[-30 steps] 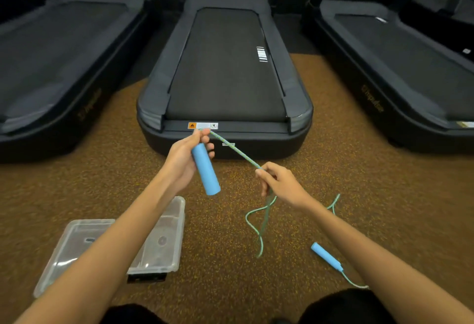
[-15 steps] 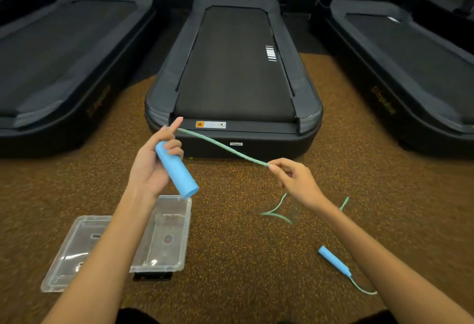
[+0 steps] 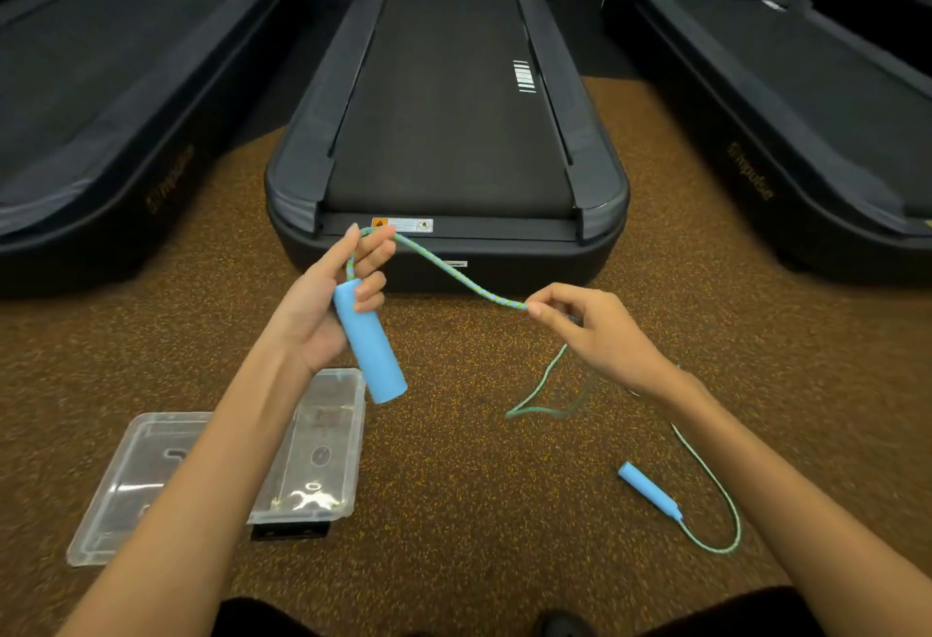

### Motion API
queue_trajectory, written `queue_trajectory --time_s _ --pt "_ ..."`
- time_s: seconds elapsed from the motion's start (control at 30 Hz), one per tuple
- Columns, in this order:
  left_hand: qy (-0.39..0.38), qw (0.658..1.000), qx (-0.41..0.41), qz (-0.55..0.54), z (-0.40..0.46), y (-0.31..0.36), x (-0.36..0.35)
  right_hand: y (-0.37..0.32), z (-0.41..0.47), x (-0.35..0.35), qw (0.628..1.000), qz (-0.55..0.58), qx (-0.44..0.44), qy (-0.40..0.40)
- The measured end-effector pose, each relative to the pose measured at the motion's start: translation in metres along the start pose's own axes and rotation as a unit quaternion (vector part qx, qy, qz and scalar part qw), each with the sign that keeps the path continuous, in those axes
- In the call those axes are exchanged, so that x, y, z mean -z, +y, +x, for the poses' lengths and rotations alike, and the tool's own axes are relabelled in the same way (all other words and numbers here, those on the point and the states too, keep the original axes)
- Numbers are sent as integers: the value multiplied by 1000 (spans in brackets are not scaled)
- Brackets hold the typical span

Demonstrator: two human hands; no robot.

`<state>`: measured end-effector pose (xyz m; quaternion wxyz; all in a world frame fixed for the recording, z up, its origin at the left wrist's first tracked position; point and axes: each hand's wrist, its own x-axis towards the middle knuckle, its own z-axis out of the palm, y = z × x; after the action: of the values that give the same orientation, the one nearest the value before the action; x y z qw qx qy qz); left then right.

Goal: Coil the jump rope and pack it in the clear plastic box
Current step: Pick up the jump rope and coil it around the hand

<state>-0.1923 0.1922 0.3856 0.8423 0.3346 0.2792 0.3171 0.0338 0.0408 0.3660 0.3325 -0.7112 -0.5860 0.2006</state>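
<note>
My left hand (image 3: 323,308) grips one blue foam handle (image 3: 370,344) of the jump rope, handle pointing down and to the right. The green braided rope (image 3: 454,273) bends over my left fingertips and runs right to my right hand (image 3: 600,334), which pinches it between thumb and fingers. Below my right hand the rope drops in a loose loop onto the carpet (image 3: 544,409) and curves on to the second blue handle (image 3: 650,490), lying on the floor at the right. The clear plastic box (image 3: 333,434) sits open on the carpet at lower left, partly behind my left forearm, with its lid (image 3: 136,480) beside it.
A black treadmill (image 3: 449,132) stands straight ahead, its rear end just beyond my hands. Two more treadmills flank it, one at the left (image 3: 101,96) and one at the right (image 3: 807,106). Brown speckled carpet covers the floor around the box and rope.
My hands have spread apart compared with one second ago, the right hand sliding right along the rope. The left hand raised the handle and the rope now loops over its fingers.
</note>
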Motion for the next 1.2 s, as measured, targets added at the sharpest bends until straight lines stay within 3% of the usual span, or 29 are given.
queue_trajectory --time_s 0.17,0.33,0.53,0.77,0.93,1.1,1.2 --pt "52 996 -70 20 5 -13 -12 -11 -5 3 984 -135 47 -109" --pt "84 993 -83 23 6 -23 -19 -31 -10 -1 966 -190 101 -140" --pt "13 975 -77 206 2 -35 -18 -49 -9 6 976 -107 130 -140" --pt "-145 948 54 279 -13 -41 -23 -47 0 13 984 -83 142 -72" --pt "-236 925 100 279 -24 -45 -32 -44 4 14 994 -7 105 -34" --pt "-227 940 65 248 -26 -51 -39 -40 7 9 995 72 65 -7" --pt "-229 946 88 213 -28 -51 -41 -36 10 3 992 114 49 9"
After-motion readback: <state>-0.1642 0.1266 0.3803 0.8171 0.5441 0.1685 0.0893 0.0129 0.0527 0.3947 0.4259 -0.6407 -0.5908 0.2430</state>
